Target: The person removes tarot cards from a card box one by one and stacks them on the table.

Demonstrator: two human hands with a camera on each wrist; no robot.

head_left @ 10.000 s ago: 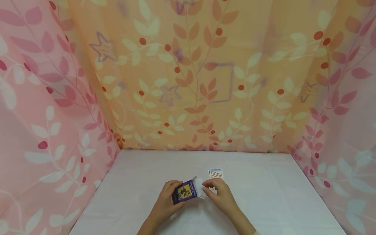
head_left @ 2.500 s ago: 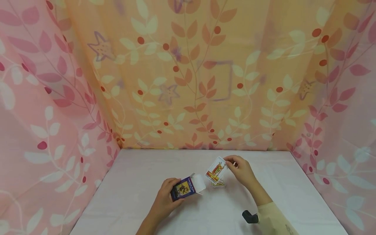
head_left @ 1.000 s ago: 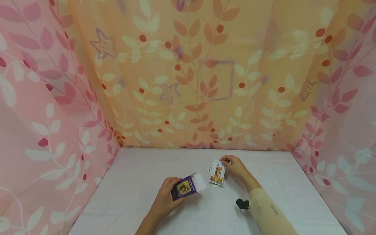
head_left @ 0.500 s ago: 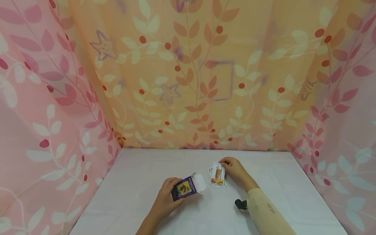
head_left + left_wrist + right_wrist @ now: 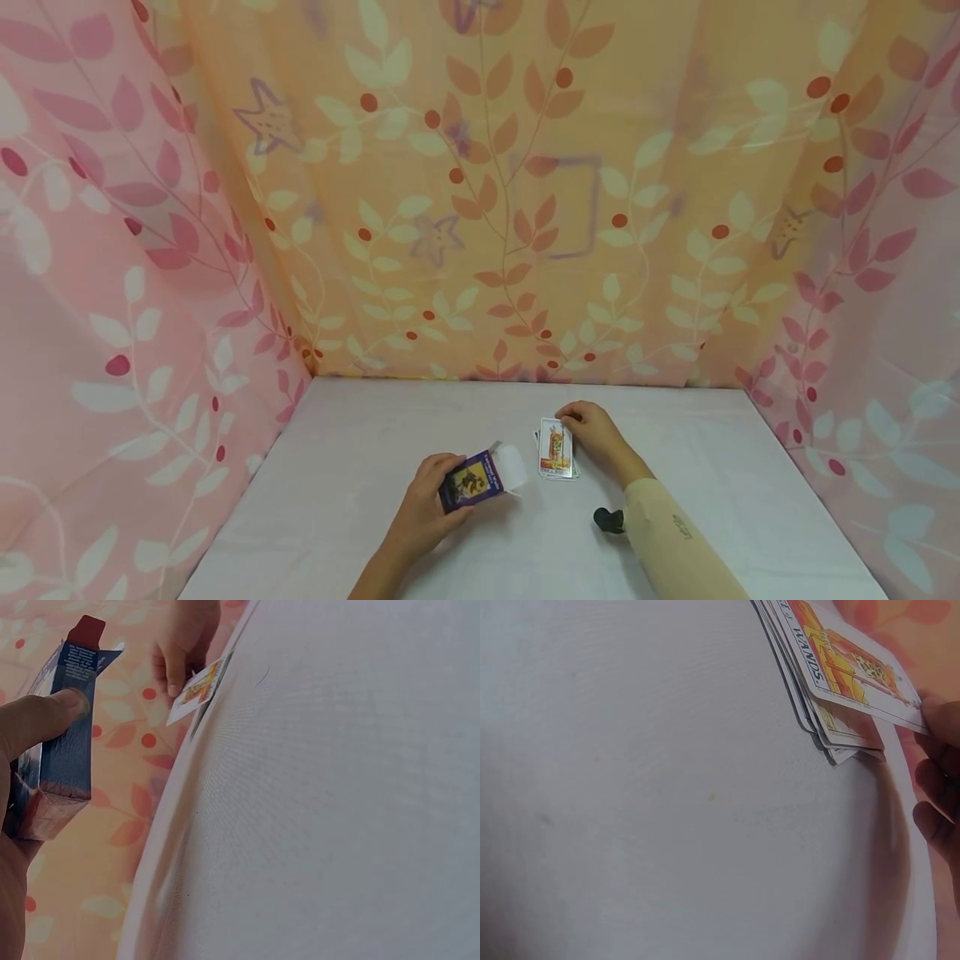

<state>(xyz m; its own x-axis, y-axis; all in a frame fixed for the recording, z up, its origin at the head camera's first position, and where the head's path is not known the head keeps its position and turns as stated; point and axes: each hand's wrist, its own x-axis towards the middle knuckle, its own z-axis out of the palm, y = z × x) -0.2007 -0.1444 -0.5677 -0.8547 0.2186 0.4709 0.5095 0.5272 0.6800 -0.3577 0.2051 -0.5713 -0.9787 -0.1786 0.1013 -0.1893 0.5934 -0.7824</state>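
My left hand (image 5: 422, 510) holds a dark blue and purple tarot card box (image 5: 469, 484), its white flap (image 5: 512, 467) open toward the right. In the left wrist view, the thumb presses on the side of the box (image 5: 67, 735). My right hand (image 5: 597, 431) pinches the upper right corner of a tarot card (image 5: 556, 447) whose lettering includes "WANDS". This card lies face up over a small pile of cards (image 5: 847, 729), one end slightly raised in the right wrist view. The pile's lower cards stick out unevenly. What the box contains is hidden.
A white-covered table (image 5: 360, 450) bears the pile right of its middle. A patterned orange curtain (image 5: 495, 208) closes off the back, with pink curtains (image 5: 172, 333) on both sides. A black object (image 5: 608, 521) sits by the right sleeve (image 5: 678, 542).
My right hand, earlier beside the box opening, has carried a tilted card over the pile and lowered it, straightening it there. My left hand keeps the box in nearly the same spot.
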